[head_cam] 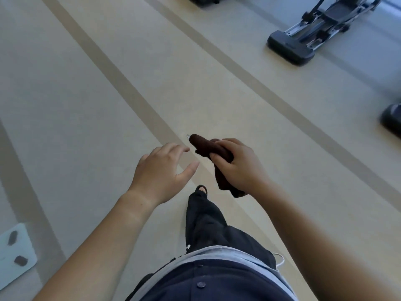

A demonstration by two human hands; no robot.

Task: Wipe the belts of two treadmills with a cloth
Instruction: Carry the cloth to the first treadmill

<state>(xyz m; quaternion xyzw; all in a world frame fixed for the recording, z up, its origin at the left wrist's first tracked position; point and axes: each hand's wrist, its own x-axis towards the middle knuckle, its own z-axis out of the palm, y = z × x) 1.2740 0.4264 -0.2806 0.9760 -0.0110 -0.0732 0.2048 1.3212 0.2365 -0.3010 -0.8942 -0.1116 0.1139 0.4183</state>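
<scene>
The right hand (236, 168) grips a rolled dark brown cloth (208, 146), whose far end pokes toward the left hand (161, 174), which is just beside it with fingers loosely spread and empty. An exercise machine (290, 48) stands far right on the striped floor (86, 83), and a white scale (15, 253) lies near left.

A pale beige floor (76, 72) is seen from above, crossed diagonally by darker tan bands (121, 83). Toward the upper right the surface is tinted a cooler grey-blue (373, 68). There an exercise machine (290, 48) is set, with a dark base and metal rails running away from it. A second dark base (391, 120) is cut off by the right edge, and another dark shape (204, 0) by the top edge. At the lower left a white scale (15, 253) is laid flat, marked by two dark pads. The light is soft and even.
</scene>
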